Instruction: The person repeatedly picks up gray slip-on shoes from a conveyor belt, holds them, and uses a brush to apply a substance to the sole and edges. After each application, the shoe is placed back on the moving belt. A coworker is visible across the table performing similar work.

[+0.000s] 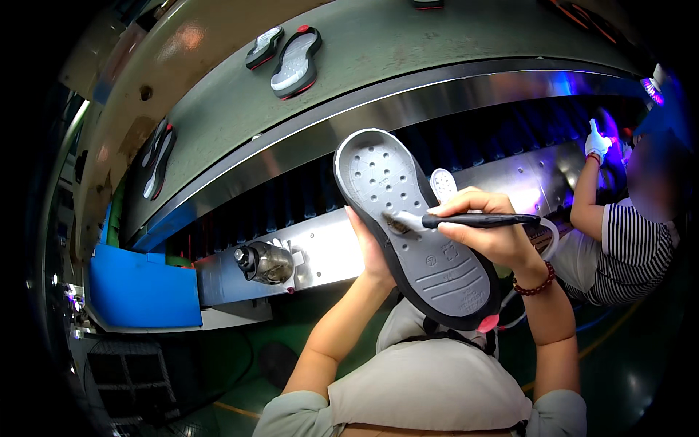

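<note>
A large grey shoe sole (pixel 444 273) with a black rim and a pink-red patch at its lower end is held up in front of me. My left hand (pixel 369 244) grips it from its left side, the fingers partly hidden behind it. In my right hand (pixel 491 229) is a black-handled brush (pixel 484 219) with a hose trailing from its back end. Its bristles touch the grey face of the sole, near the middle, below a group of small round dimples. Just behind the sole shows a small white perforated piece (pixel 443 185).
A green conveyor belt (pixel 378 44) with a metal edge runs across the back, carrying several soles (pixel 297 64). A pump-topped bottle (pixel 266 262) stands on the metal ledge (pixel 328 251), beside a blue panel (pixel 145 284). At right sits another person, with a gloved hand (pixel 597 142) near purple light.
</note>
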Tool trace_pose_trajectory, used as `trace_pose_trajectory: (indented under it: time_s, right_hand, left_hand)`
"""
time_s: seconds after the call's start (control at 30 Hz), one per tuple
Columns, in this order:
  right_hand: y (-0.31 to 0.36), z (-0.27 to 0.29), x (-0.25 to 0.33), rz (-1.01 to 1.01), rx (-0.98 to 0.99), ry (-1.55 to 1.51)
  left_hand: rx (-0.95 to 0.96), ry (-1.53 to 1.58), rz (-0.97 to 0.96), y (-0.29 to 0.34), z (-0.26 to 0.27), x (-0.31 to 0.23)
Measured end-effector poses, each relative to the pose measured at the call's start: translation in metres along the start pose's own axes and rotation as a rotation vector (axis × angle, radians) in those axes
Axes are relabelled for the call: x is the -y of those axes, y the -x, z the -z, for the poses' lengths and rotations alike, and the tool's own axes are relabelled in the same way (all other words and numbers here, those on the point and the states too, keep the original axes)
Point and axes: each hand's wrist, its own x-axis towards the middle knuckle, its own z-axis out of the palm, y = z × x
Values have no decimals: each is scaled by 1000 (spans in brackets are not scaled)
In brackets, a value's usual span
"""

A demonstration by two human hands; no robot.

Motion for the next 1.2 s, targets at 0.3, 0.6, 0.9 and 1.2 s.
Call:
trace_pose_trajectory:
  time_s: [0.3, 0.6, 0.9, 1.2]
  right_hand:
    - [18, 12, 5, -155, 86, -178]
    - [24, 26, -2, -83, 108, -46]
    - [34, 41, -12, -98, 96, -223]
    - [41, 52, -31, -190, 91, -357]
  left_hand:
    - [47, -65, -135, -16, 2, -13]
    - [228, 19, -178, -23, -18, -31]
    - [94, -86, -257, -47, -1, -43]
    - [132, -116, -230, -60, -13, -52]
